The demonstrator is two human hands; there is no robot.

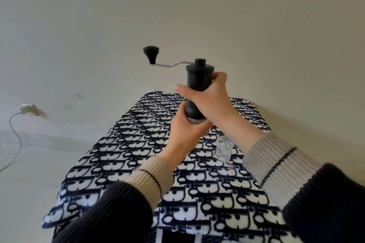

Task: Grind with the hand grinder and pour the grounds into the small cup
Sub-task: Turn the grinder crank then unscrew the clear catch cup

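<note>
A black hand grinder [198,83] is held upright above the patterned table. My right hand [207,97] wraps around its black body. My left hand [184,134] grips the clear grounds jar at its bottom end, which is mostly hidden by my fingers. The metal crank arm sticks out to the left and ends in a black knob [151,53]; no hand touches the knob. A small clear cup [223,148] stands upright on the cloth, just below my right wrist and to the right of my left hand.
The table is covered by a black-and-white patterned cloth [138,163] and stands against a pale wall. At the far left a wall socket [27,109] holds a plug, and its cable [16,140] trails down to the light floor.
</note>
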